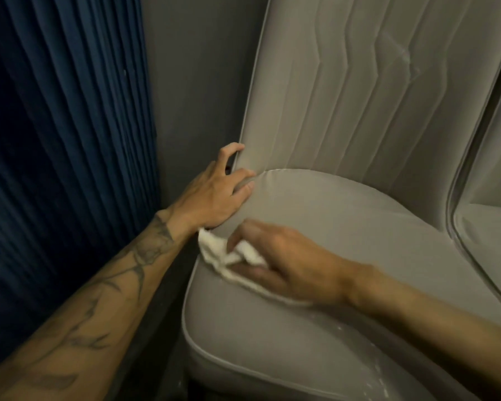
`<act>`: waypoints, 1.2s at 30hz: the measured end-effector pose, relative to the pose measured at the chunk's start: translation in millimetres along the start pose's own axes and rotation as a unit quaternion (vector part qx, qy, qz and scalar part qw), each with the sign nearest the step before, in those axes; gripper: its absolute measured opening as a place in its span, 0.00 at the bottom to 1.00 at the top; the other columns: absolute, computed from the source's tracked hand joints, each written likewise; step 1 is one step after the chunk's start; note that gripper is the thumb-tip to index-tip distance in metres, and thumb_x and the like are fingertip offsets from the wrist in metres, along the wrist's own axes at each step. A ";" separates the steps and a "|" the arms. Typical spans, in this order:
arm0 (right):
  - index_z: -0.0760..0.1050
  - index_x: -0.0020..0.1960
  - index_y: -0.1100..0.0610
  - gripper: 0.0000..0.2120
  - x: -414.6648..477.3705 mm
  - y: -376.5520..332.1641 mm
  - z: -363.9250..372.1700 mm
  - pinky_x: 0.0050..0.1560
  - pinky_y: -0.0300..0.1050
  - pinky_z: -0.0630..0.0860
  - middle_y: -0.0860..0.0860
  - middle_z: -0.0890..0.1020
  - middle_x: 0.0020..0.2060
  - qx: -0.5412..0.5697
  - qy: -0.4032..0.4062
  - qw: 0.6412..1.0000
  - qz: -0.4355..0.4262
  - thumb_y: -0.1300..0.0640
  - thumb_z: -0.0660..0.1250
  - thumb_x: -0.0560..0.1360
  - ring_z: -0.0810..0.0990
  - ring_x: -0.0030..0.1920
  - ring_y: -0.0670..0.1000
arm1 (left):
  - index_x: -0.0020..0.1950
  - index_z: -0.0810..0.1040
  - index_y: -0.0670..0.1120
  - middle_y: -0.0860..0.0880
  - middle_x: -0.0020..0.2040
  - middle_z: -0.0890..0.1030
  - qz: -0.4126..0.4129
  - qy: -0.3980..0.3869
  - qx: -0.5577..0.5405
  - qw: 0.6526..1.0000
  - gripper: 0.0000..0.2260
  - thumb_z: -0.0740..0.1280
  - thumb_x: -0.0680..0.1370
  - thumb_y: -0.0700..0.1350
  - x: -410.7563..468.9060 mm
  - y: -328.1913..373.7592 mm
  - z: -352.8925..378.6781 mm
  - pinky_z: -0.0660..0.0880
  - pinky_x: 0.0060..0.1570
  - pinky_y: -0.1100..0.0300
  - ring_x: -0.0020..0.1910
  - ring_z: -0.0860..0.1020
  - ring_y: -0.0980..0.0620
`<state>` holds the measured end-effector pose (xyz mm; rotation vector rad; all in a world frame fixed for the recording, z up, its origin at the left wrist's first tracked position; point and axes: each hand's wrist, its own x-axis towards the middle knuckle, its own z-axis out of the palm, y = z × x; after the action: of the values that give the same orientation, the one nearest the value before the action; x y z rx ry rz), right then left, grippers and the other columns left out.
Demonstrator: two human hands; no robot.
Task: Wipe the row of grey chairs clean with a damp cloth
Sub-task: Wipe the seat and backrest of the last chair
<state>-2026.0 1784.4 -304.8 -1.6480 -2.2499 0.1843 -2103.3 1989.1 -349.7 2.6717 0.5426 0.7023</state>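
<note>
Cloth: a white cloth [214, 251] is laid bunched on the seat cushion [344, 227] of the grey chair [261, 337], at the cushion's left edge.
Right hand: the right hand [289, 261] is set palm-down over the cloth. Its fingers are curled round the cloth's inner end, while the outer end sticks out past the fingertips towards the cushion's left rim. The hand is blurred, so the hold is probably a pinch between thumb and fingers.
Left hand: the left hand [214, 195] is rested on the cushion's back-left corner. The fingers are spread and nothing is gripped. One fingertip is placed against the edge of the backrest [359, 105], and the heel of the hand is nearly touched by the cloth.
Cushion surface: pale streaks [356, 340] are seen on the cushion's front part.
Second chair: a second chair [492, 233] is stood close against the cushion's right side.
Surroundings: a dark wall [200, 82] and a pleated blue curtain [58, 134] are seen to the cushion's left.
</note>
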 end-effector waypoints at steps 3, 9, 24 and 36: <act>0.73 0.57 0.60 0.14 28.2 12.6 -12.2 0.55 0.51 0.73 0.55 0.80 0.55 -0.033 0.009 0.994 0.102 0.49 0.63 0.83 0.79 0.52 0.56 | 0.68 0.75 0.58 0.61 0.79 0.49 -0.004 -0.014 -0.027 1.000 0.15 0.59 0.85 0.59 0.3 -1.1 -1.7 0.72 0.65 0.43 0.70 0.68 0.44; 0.74 0.58 0.55 0.10 -3.6 -35.5 13.1 0.51 0.43 0.74 0.49 0.78 0.53 0.039 -0.024 0.998 -0.046 0.51 0.66 0.82 0.78 0.49 0.51 | 0.70 0.74 0.56 0.58 0.80 0.50 0.010 0.000 -0.001 1.000 0.16 0.56 0.86 0.59 -3.6 1.5 -0.5 0.72 0.66 0.42 0.70 0.70 0.43; 0.73 0.59 0.55 0.10 -23.2 -46.3 7.8 0.52 0.41 0.72 0.48 0.76 0.53 0.039 -0.064 0.995 -0.064 0.52 0.67 0.81 0.76 0.51 0.49 | 0.69 0.74 0.56 0.55 0.80 0.51 0.013 -0.003 0.011 1.000 0.16 0.56 0.86 0.59 -4.5 2.8 -1.4 0.72 0.66 0.41 0.69 0.71 0.41; 0.72 0.58 0.51 0.12 -35.3 -34.8 5.0 0.50 0.32 0.67 0.45 0.76 0.52 -0.009 -0.028 0.999 -0.030 0.44 0.64 0.82 0.75 0.49 0.45 | 0.67 0.76 0.55 0.54 0.80 0.52 0.010 0.004 0.031 0.999 0.16 0.56 0.86 0.59 -5.3 6.3 -2.6 0.73 0.64 0.41 0.66 0.73 0.41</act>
<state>-2049.7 1740.6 -305.9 -1.6008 -2.3459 0.1974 -2107.2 1981.8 -347.1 2.7357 0.5482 0.7139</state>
